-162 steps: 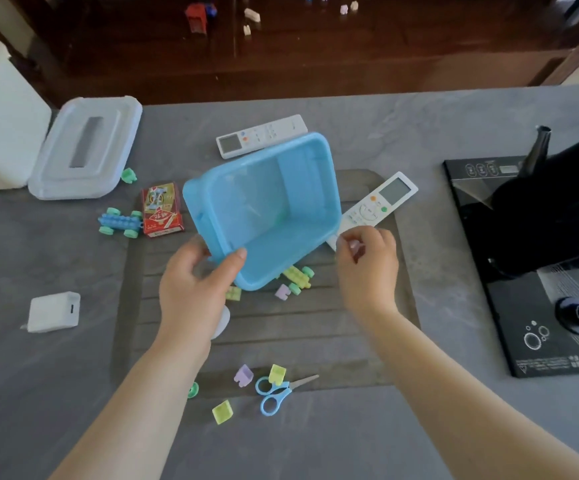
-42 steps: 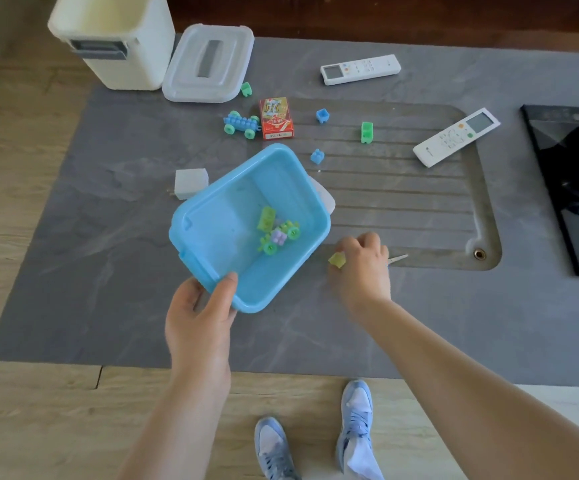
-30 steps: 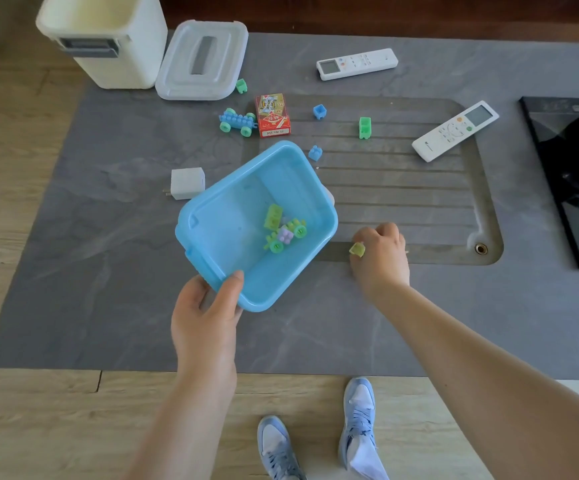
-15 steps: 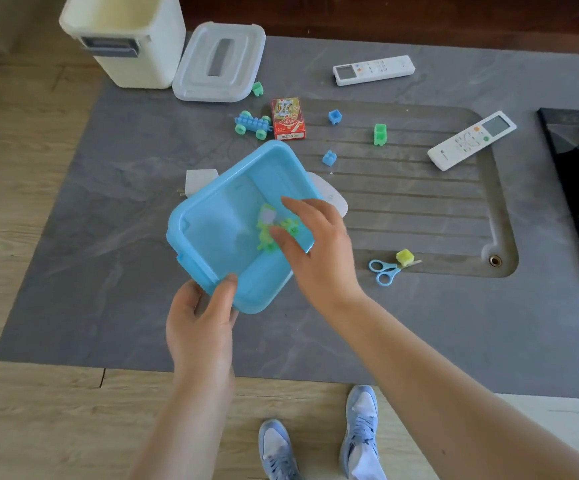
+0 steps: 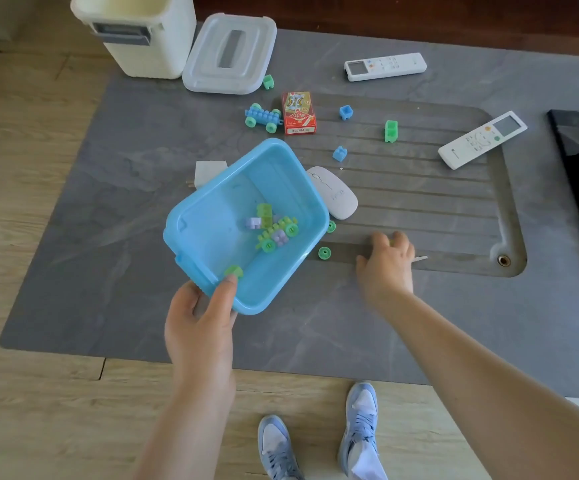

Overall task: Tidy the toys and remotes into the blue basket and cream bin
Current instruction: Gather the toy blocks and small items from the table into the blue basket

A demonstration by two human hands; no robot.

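- The blue basket (image 5: 246, 226) is held up and tipped by the left hand (image 5: 200, 317), which grips its near corner, likely so toys can be dropped in easily.
- A few small blocks and one wheeled block toy (image 5: 276, 233) are seen inside the basket.
- The right hand (image 5: 386, 263) is laid down on the counter (image 5: 125, 174) with its fingers curled over something small; a bit of yellow-green peeks out, but what is held cannot be told.
- Two loose green wheels (image 5: 324, 253) are left on the counter just beside the basket.
- Two white remotes are counted: one far back (image 5: 385, 66) and one to the right (image 5: 482, 139).
- Two blue blocks (image 5: 346, 112), two green blocks (image 5: 391, 131), and one blue toy car (image 5: 263, 117) are still out.
- The cream bin (image 5: 139, 32) is stood open at the far corner, its lid (image 5: 229, 53) set beside it, ready to be filled.
- One card box (image 5: 298, 113) and one white mouse (image 5: 333, 192) are also seen.
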